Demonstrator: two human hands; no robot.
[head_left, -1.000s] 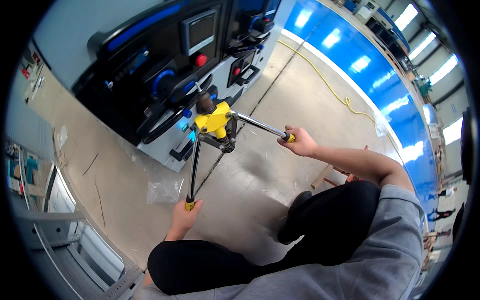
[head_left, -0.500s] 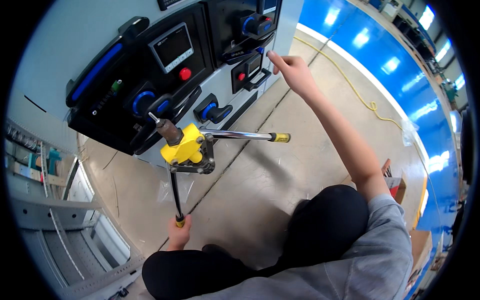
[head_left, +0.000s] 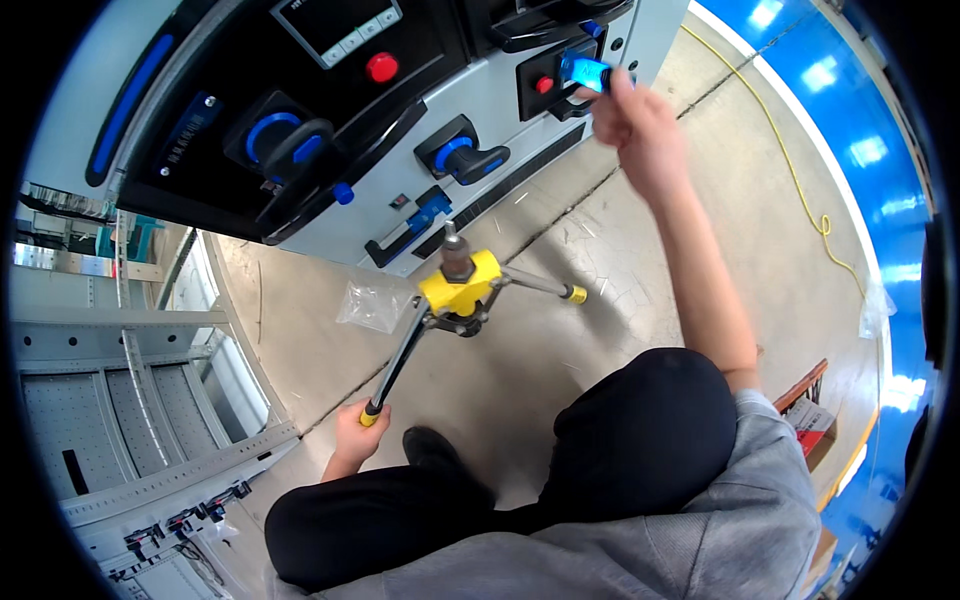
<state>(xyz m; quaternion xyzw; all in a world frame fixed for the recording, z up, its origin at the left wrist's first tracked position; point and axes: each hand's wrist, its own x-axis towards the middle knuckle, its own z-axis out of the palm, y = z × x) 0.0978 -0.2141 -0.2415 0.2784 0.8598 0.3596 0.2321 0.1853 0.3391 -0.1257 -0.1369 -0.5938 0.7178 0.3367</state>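
Note:
A yellow lever riveting tool (head_left: 462,292) with two long metal handles stands upright, its nose pointing up. My left hand (head_left: 360,432) is closed around the yellow-black grip of its near handle. The other handle (head_left: 540,283) sticks out to the right, untouched. My right hand (head_left: 645,135), slightly blurred, is raised with curled fingers at the small drawer unit (head_left: 530,98) low on the cabinet. A bright blue patch (head_left: 588,72) shows at its fingertips; I cannot tell whether it is held or part of the unit.
The switchgear cabinet (head_left: 400,135) carries black drawer fronts, a rotary handle (head_left: 465,155) and a red button (head_left: 381,67). A metal frame (head_left: 120,320) stands left. A plastic bag (head_left: 375,303) lies on the floor; a yellow hose (head_left: 775,130) runs along the right. A cardboard box (head_left: 815,425) is near my right elbow.
The view has shifted, bringing the cabinet's lower part closer. The riveting tool's handles are nearer together. My right hand has curled its fingers by the small drawer unit, where bright blue now shows.

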